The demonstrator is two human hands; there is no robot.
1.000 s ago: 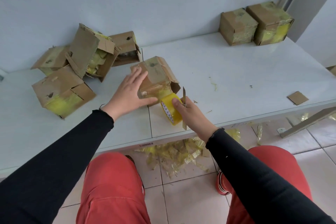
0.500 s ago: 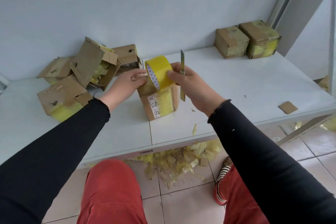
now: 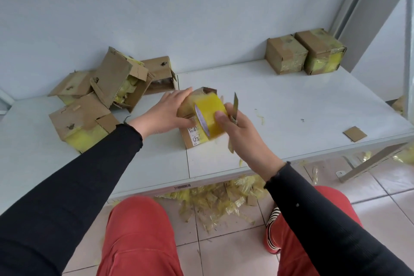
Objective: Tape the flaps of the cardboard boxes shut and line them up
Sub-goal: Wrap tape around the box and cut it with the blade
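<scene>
We hold a small brown cardboard box (image 3: 192, 134) near the front edge of the white table (image 3: 280, 105), just right of its centre seam. Our left hand (image 3: 167, 111) lies flat on the box's top and side, fingers straight. Our right hand (image 3: 240, 129) grips a yellow roll of packing tape (image 3: 209, 116) against the box top and also pinches a thin cutter blade (image 3: 234, 108). Four untaped brown boxes (image 3: 98, 98) crowd the back left corner; two taped boxes (image 3: 305, 54) sit side by side at the back right corner.
</scene>
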